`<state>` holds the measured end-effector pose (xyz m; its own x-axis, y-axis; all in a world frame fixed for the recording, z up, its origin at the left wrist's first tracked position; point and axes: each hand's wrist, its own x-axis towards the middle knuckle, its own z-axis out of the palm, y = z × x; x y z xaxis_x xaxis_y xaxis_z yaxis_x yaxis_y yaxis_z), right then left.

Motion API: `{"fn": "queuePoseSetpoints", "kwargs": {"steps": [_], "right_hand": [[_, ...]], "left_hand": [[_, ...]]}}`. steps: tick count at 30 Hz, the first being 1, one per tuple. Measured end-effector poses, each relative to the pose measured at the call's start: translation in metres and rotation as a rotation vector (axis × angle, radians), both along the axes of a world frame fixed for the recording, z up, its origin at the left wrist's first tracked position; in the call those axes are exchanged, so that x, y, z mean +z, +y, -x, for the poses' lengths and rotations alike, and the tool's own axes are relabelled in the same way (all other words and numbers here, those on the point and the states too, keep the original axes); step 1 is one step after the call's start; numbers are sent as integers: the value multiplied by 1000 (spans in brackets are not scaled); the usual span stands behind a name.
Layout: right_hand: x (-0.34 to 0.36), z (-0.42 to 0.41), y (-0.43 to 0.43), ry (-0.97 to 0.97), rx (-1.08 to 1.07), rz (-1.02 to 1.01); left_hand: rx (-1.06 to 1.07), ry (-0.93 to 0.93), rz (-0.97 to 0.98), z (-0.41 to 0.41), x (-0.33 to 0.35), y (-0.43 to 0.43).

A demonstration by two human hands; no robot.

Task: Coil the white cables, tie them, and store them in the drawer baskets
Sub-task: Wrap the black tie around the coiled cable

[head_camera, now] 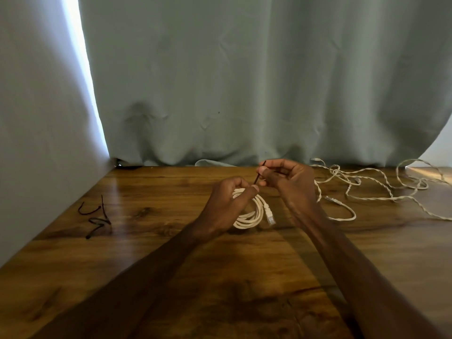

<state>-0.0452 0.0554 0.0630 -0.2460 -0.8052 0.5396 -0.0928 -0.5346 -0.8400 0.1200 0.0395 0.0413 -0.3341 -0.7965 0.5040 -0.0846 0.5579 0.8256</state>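
Head view: left hand (226, 204) grips the coiled white cable (254, 217). Right hand (288, 182) pinches a thin black tie (256, 179), near-upright above it.

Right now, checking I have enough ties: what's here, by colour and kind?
Coiled white cable, in the left hand: 1
Loose white cable tangle: 1, strands not separable
Black tie pinched by the right hand: 1
Black ties lying loose: at least 2, overlapping
Total: at least 5
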Motion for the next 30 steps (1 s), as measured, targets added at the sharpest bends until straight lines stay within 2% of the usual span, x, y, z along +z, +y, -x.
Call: {"fn": "queuePoseSetpoints", "kwargs": {"steps": [4, 8, 14, 23, 30], "right_hand": [[2, 2, 0, 57, -62, 94], [6, 7, 3, 235, -84, 163], [8, 7, 2, 410, -26, 251], [15, 18, 9, 540, 26, 227], [17, 18, 13, 472, -22, 182]], "left_hand": [[-77, 162, -139, 1, 3, -3], [-256, 308, -276, -2, 3, -9], [-422, 519, -417, -7, 6, -22], [-417, 466, -472, -7, 5, -25], [-509, 429, -663, -11, 2, -30]]}}
